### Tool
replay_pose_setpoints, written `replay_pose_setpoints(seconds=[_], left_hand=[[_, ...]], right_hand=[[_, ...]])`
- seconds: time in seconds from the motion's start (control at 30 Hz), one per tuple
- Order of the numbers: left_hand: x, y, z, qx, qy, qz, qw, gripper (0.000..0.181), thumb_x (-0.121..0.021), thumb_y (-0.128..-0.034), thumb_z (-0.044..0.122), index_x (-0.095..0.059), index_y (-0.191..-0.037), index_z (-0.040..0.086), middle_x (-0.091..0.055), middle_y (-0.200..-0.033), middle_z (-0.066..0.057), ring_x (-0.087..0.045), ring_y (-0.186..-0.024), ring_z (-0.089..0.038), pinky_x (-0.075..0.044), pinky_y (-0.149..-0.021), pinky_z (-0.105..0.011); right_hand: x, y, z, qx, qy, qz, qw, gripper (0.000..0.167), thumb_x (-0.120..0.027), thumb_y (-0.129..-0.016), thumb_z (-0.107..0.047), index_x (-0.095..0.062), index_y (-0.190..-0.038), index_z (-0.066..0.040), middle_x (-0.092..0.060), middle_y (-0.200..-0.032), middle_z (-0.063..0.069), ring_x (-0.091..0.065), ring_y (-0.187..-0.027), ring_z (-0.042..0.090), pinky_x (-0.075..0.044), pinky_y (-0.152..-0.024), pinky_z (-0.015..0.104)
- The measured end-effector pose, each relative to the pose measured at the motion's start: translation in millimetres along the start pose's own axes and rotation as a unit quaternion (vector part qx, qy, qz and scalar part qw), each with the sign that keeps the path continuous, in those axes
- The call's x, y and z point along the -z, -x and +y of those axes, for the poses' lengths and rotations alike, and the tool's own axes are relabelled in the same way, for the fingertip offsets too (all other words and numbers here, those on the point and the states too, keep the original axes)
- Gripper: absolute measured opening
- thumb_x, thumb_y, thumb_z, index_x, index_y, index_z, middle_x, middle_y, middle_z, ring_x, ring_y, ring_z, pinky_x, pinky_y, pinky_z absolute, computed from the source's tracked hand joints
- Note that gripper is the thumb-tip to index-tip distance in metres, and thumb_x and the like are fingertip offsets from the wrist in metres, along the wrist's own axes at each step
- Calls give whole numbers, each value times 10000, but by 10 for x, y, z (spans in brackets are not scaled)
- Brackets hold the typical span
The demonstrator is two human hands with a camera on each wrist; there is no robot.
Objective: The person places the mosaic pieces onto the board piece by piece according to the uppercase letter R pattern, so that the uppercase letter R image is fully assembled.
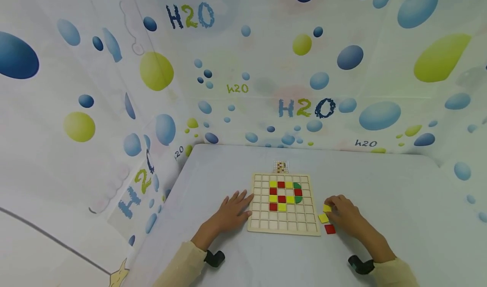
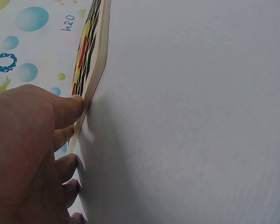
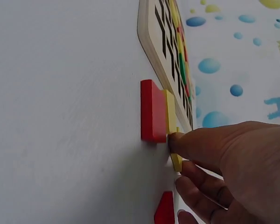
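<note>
A wooden grid board (image 1: pixel 262 224) lies on the table, with red, yellow and green tiles set in some of its squares. My left hand (image 1: pixel 233 213) rests at the board's left edge, fingers spread and touching its rim. To the right of the board, my right hand (image 1: pixel 344 213) pinches a yellow tile (image 3: pixel 177 161) between thumb and fingers, close to the tabletop. Beside it lie another yellow tile (image 1: pixel 323 218) and a red square tile (image 1: pixel 329 229). In the right wrist view a second red piece (image 3: pixel 165 210) shows below the fingers; the head view hides it.
Just behind the board stands a small pattern card (image 1: pixel 280 166) printed with a coloured grid. A white cloth covers the table (image 1: pixel 220 164). Patterned curtain (image 1: pixel 262 58) hangs at the back and left.
</note>
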State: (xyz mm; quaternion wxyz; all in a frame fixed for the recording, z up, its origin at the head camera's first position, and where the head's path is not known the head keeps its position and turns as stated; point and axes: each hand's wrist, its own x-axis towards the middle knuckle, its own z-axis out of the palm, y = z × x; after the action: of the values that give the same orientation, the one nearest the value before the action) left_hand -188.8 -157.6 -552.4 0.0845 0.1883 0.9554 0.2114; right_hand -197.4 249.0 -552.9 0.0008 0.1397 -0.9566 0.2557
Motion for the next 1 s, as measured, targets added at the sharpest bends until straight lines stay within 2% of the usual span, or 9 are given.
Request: replay_pose_setpoints(seconds=[0.13,0.37,0.47,0.6,0.7,0.83,1.0], left_hand=[[-1,-7,1,19,20,-16,10000,617,-522,-1101,401,-357,-1664,210,-281,-1736,-126,-197,-1617,-409,-156,-1266,-672],[12,-7,12,9,14,15,10000,611,-522,-1102,387,-364,-1661,198,-289,-1731,-133,-205,-1613,-415,-161,-1262,-677],[26,4,25,8,46,5,10000,612,-530,-1100,375,-367,-1659,189,-294,-1728,-142,-210,-1610,-423,-159,-1259,-685],[34,12,34,16,49,-17,10000,612,-532,-1100,374,-367,-1659,191,-295,-1729,-138,-211,-1611,-419,-159,-1260,-684],[30,16,36,38,36,-36,10000,615,-532,-1098,384,-365,-1661,199,-292,-1732,-128,-208,-1614,-410,-159,-1265,-674],[38,17,45,51,67,-38,10000,614,-528,-1100,392,-363,-1662,206,-288,-1734,-124,-203,-1615,-409,-157,-1267,-671],[43,12,44,39,58,-9,10000,611,-529,-1100,388,-367,-1660,204,-290,-1732,-127,-207,-1614,-411,-159,-1266,-672]], right_hand=[[-24,-57,-35,-74,-95,-100,9999,254,-745,-959,-89,-679,-1197,-27,-641,-1115,113,-605,-1024,273,-532,-894,527],[-44,-163,-83,12,57,-58,10000,226,-729,-973,-60,-672,-1191,-45,-618,-1079,116,-564,-969,242,-516,-836,451],[-60,-224,-168,-181,-60,-27,9998,255,-721,-984,-75,-661,-1228,-27,-616,-1125,156,-574,-1007,276,-549,-862,463],[-86,-292,-380,-423,-313,-52,9986,308,-705,-1007,-98,-638,-1297,-15,-604,-1213,196,-581,-1112,332,-569,-935,504],[-122,-314,-590,-376,-365,-119,9986,323,-709,-1008,-103,-634,-1312,-25,-605,-1235,188,-583,-1140,335,-558,-962,526],[-223,-316,-885,-92,-444,-158,9988,338,-744,-985,-101,-633,-1302,-61,-625,-1193,132,-583,-1090,281,-549,-963,505],[-427,-296,-1179,308,-606,-172,9975,272,-796,-951,-128,-667,-1190,-143,-636,-1093,18,-576,-1040,199,-530,-958,448]])
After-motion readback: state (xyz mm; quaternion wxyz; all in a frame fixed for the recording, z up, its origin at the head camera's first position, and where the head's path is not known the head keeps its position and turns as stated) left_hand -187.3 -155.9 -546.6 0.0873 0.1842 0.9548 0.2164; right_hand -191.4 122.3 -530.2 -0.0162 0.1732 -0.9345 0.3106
